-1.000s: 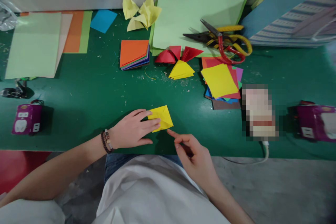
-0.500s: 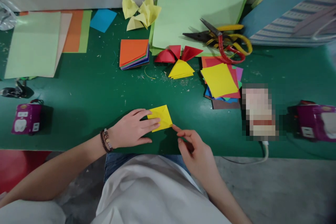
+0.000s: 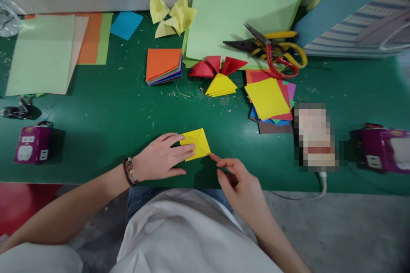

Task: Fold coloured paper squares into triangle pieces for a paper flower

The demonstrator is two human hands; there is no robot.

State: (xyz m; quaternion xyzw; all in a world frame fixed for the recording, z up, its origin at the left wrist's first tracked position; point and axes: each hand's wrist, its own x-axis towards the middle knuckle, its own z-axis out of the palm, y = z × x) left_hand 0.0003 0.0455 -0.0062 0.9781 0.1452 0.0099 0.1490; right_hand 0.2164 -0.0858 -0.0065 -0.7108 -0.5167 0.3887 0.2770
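Observation:
A small square of yellow paper (image 3: 201, 141) with crease lines lies flat on the green table near its front edge. My left hand (image 3: 160, 158) rests with spread fingers over the paper's left part, hiding that side. At the lower right corner of the paper, the outstretched index finger of my right hand (image 3: 240, 181) touches it. The other fingers of that hand are curled, with nothing visible in them. Beyond the paper sit folded yellow pieces (image 3: 221, 84) and folded red pieces (image 3: 205, 68).
A stack of coloured squares (image 3: 164, 62), a looser pile topped by a yellow sheet (image 3: 268, 98), and scissors and pliers (image 3: 272, 49) on green sheets (image 3: 218, 21) lie farther back. Purple boxes (image 3: 32, 145) stand at both sides. A pixelated device (image 3: 315, 132) with a cable is at right.

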